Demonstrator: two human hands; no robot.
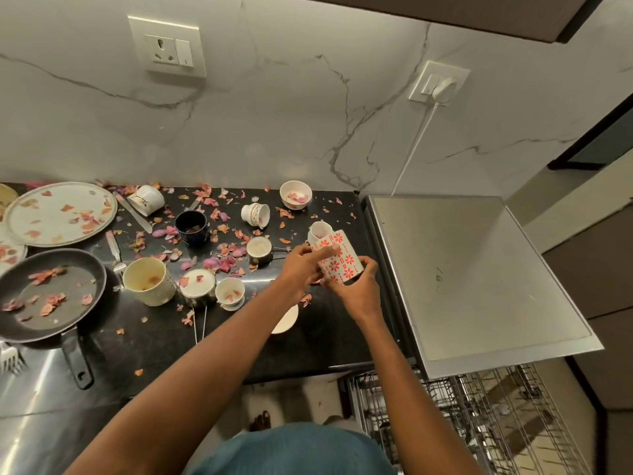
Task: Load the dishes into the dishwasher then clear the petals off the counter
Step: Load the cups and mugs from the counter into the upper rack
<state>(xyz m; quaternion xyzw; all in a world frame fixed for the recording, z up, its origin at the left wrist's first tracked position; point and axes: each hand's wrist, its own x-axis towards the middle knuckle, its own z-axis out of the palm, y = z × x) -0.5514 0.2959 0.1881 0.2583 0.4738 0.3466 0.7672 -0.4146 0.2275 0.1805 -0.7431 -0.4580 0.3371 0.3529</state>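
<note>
Mug (339, 258), white with red flowers, is held between our left hand (301, 265) and right hand (356, 286), fingers curled round it, above the counter (325, 337) edge beside the dishwasher (479, 275). We judge loading is underway. Next move: carry the mug down to the pulled-out rack (479, 416) below the dishwasher.

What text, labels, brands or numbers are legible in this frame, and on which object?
No text is legible.
White cup lying on its side near the wall: dark mark with gold trim, too blurred to read.
Large plate: small mark at the rim, too small to read.
Mug in both hands: red flower pattern only, no lettering.
</note>
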